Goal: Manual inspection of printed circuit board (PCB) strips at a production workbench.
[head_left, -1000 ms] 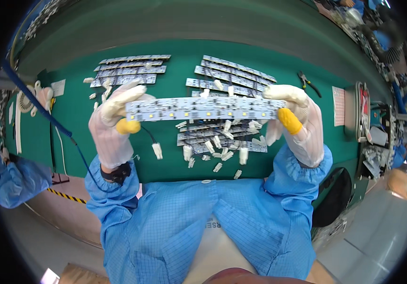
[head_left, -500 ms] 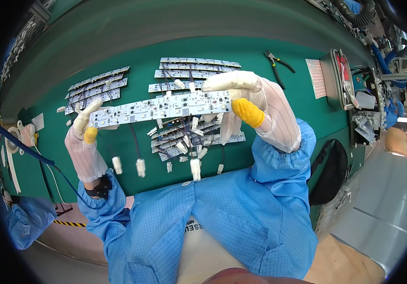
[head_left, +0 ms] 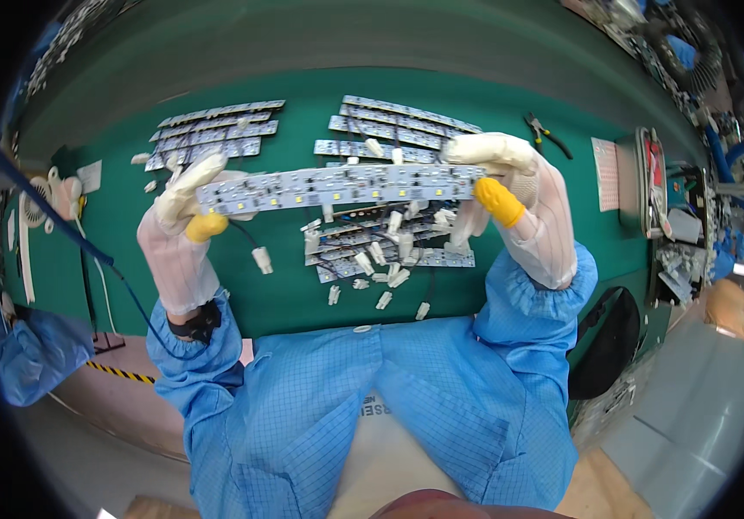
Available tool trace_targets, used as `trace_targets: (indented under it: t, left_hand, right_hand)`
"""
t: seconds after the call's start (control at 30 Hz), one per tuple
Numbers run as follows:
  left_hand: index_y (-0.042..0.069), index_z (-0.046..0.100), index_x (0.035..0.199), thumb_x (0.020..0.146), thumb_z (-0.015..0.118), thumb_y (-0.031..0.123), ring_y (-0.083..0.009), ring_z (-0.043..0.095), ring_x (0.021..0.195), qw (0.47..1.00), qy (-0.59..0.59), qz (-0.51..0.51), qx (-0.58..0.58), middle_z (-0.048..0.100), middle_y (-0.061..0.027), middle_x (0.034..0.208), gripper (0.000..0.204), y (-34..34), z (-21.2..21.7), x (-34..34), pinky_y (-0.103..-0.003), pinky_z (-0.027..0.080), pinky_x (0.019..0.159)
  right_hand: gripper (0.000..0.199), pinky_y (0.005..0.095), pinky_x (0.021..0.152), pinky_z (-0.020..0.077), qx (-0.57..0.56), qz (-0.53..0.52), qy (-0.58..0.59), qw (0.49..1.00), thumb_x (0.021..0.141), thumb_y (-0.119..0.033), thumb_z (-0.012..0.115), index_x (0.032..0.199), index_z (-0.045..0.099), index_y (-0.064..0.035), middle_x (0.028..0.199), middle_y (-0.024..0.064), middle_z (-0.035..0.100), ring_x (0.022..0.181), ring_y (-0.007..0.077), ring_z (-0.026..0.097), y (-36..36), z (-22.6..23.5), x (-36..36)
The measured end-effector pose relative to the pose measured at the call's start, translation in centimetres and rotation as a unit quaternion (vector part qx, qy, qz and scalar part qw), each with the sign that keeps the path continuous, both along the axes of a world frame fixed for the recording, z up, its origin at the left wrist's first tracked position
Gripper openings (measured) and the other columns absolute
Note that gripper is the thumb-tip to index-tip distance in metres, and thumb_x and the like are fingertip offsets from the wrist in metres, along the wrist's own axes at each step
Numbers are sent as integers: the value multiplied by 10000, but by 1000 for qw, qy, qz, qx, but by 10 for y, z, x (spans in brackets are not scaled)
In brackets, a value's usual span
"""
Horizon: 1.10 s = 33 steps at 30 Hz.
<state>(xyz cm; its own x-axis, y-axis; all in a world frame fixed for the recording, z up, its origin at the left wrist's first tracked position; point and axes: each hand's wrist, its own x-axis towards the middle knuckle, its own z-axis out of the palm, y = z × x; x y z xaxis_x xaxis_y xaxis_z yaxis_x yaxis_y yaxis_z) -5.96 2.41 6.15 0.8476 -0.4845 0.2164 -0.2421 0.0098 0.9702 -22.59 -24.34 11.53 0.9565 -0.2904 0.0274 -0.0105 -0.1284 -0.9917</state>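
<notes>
Hands pinched on a long white LED strip board (head_left: 337, 185): left hand (head_left: 183, 227) at one end, right hand (head_left: 510, 201) at the other. Held level above the green mat (head_left: 303, 294), over a pile of similar boards (head_left: 385, 242).

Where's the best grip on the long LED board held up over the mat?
Probably at its two short ends, one from each side. The LED board is long, thin and level, with wires hanging under its middle. The left hand and right hand already pinch those ends, clear of the components.
</notes>
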Motion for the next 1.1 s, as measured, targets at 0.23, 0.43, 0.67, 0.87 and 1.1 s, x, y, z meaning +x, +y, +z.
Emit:
trace_targets:
  t: [0.23, 0.43, 0.67, 0.87, 1.1]
  left_hand:
    - [-29, 654, 1088, 759, 724, 213, -200, 643, 943, 1000, 6, -16, 2, 692, -121, 978, 414, 0, 12, -5, -307, 487, 864]
    - [94, 697, 1070, 656, 762, 347, -230, 670, 897, 978, -203, -37, 44, 656, -56, 700, 489, -3, 14, -3, -330, 496, 874]
    - [81, 690, 1071, 747, 735, 259, -210, 660, 874, 997, -70, -19, 34, 698, -88, 948, 372, -5, 12, -2, -306, 498, 819]
    - [34, 625, 1187, 844, 667, 269, -125, 639, 838, 989, -119, 18, 80, 691, -101, 1016, 418, -10, 6, 9, -254, 497, 769]
    - [14, 656, 1113, 790, 712, 299, -179, 650, 933, 997, 3, -78, 12, 702, -83, 985, 435, -6, 15, -4, -281, 499, 831]
  right_hand:
    - [501, 204, 492, 444, 31, -46, 29, 998, 848, -346, 634, 1150, 539, 42, 839, 117, 632, 547, 142, 600, -2, -12, 3]
    - [739, 188, 485, 444, -15, -68, 37, 997, 779, -622, 629, 1162, 547, 5, 687, 64, 616, 503, 111, 581, -2, -18, 10]
    - [483, 197, 472, 440, -11, -50, 23, 998, 899, -399, 570, 1158, 547, 8, 731, 81, 626, 501, 115, 577, -3, -18, 6]
    - [410, 222, 477, 462, 30, 18, -29, 999, 886, -222, 591, 1184, 500, 44, 923, 162, 612, 540, 163, 610, 15, 1, -5]
    - [438, 206, 491, 456, -9, -38, 25, 999, 906, -323, 570, 1165, 544, 29, 813, 123, 631, 530, 137, 595, -6, -22, 4]
